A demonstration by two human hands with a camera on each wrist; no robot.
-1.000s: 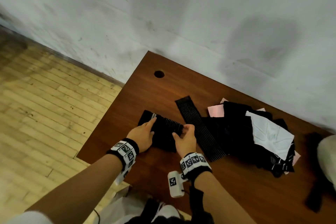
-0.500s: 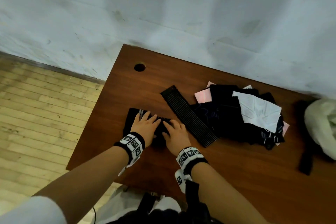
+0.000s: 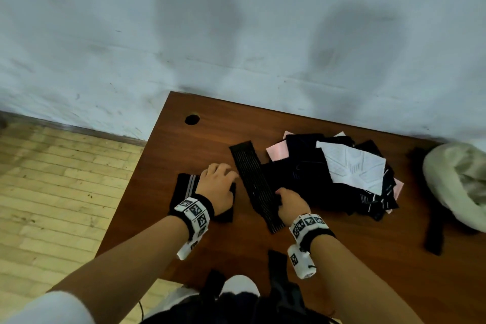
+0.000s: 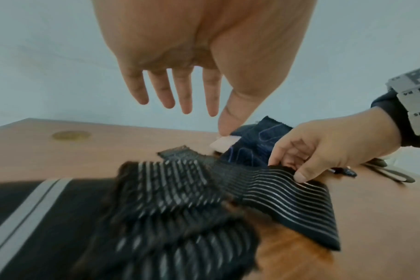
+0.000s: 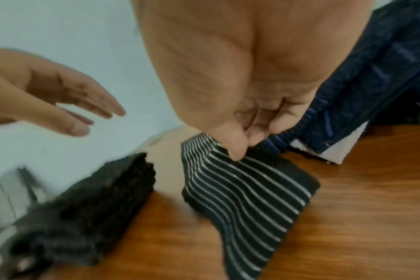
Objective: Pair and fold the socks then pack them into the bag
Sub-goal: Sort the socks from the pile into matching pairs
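A moment ago both your hands were pressing on the folded pair [image 3: 184,192]; now your left hand [image 3: 217,187] hovers just above it with fingers straight and loose, holding nothing, while your right hand [image 3: 290,201] has moved over to the striped sock [image 3: 256,187] beside it and pinches its edge between thumb and fingertips. The near end of that sock is lifting off the desk [image 3: 342,258]. I take this to mean one pair is done and parked under your left hand, and you are starting the next.

The unsorted pile [image 3: 328,179] lies just beyond your right hand, touching the sock's far half; the mate is probably in there. The bag [image 3: 455,187] sits well to the right of both hands, and nothing has visibly gone into it yet.

No brand or readable writing shows on the socks; the wristbands carry only black-and-white marker squares.
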